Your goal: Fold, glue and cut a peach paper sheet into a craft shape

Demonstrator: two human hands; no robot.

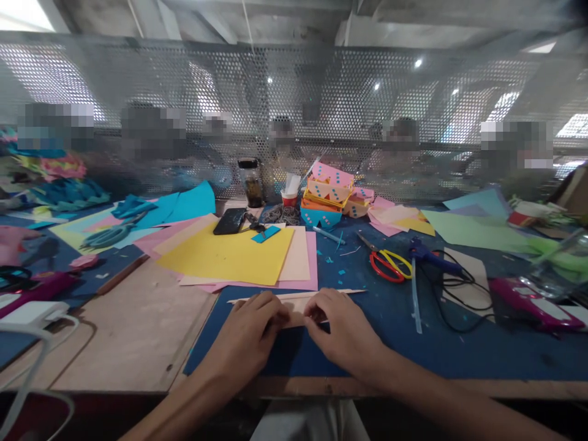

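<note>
A long narrow strip of pale peach paper [297, 304] lies on the blue mat [399, 349] just in front of me. My left hand [252, 331] rests on its left part with the fingers curled and pressed down on the paper. My right hand [340, 324] presses the right part the same way, its fingertips meeting the left hand's near the strip's middle. Both hands pinch or fold the strip; the paper under the palms is hidden.
Yellow sheet [229, 254] on pink sheets lies beyond the strip. Red-and-yellow scissors [388, 264], a blue glue gun [434, 256] with black cable, and a phone [229, 220] lie nearby. Dotted paper boxes [331, 193], a jar [250, 182]. People sit behind a perforated screen [321, 110].
</note>
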